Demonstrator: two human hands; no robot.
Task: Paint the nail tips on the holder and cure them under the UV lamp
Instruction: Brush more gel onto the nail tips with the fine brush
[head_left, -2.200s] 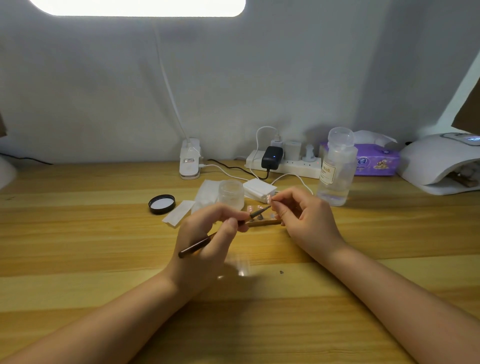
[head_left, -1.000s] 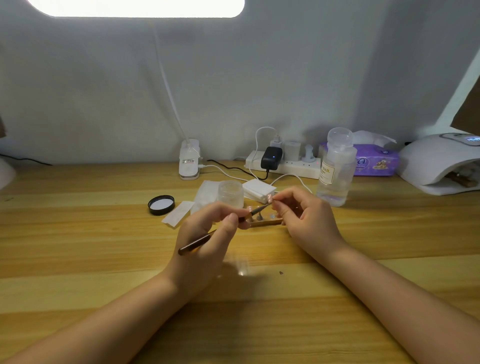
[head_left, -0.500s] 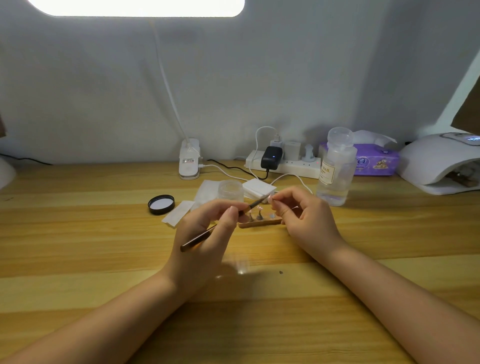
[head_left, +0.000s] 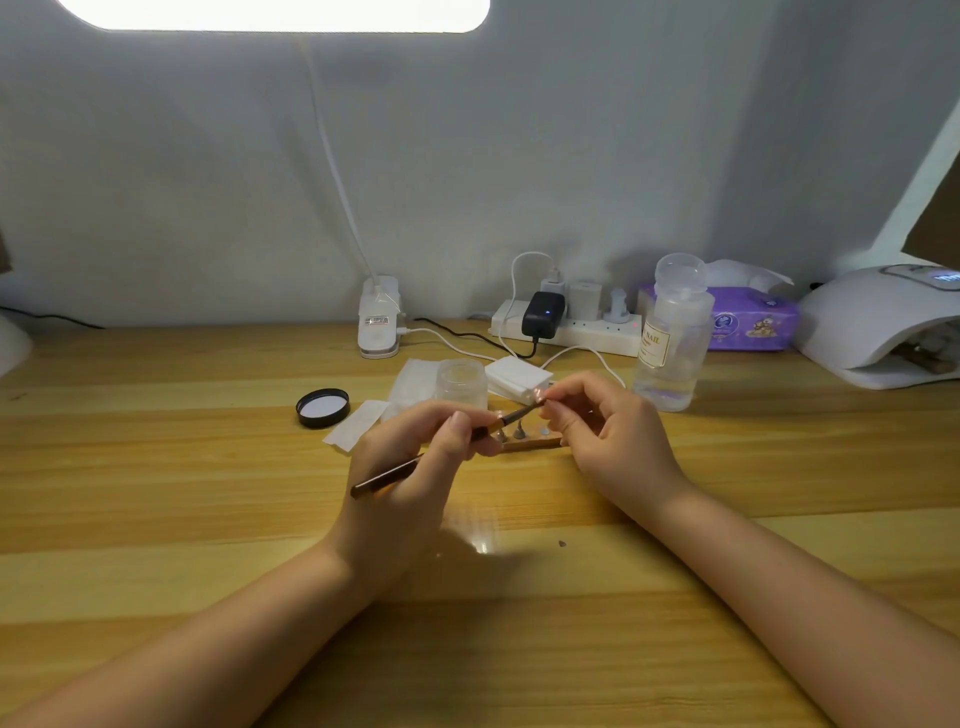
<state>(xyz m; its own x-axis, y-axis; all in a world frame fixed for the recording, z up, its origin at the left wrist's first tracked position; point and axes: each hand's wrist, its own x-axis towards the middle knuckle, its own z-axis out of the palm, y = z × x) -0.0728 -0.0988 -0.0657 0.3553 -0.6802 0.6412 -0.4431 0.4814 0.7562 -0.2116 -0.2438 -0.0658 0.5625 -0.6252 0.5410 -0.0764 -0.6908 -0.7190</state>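
The left hand (head_left: 415, 457) grips a slim brown nail brush (head_left: 447, 451), fingers and thumb curled round its shaft, the handle end angling down to the left and the bristle end reaching up to the right. That tip meets a small pink nail tip (head_left: 540, 396) pinched between the thumb and forefinger of the right hand (head_left: 608, 436), lifted just above the wooden holder (head_left: 535, 443). The holder lies flat on the wooden table (head_left: 156, 467) between the two hands, with small pegs standing on it; whether any peg carries a nail tip is too small to tell. Just behind it stands a clear open jar (head_left: 461, 383) on white wipes (head_left: 413, 384), its black lid (head_left: 322, 407) lying off to the left. A clear pump bottle (head_left: 672, 338) stands to the right, a purple tissue pack (head_left: 748, 319) behind it, and the white UV lamp (head_left: 878, 322) sits at the far right edge, well apart from the hands. A power strip (head_left: 571, 327) runs along the wall.
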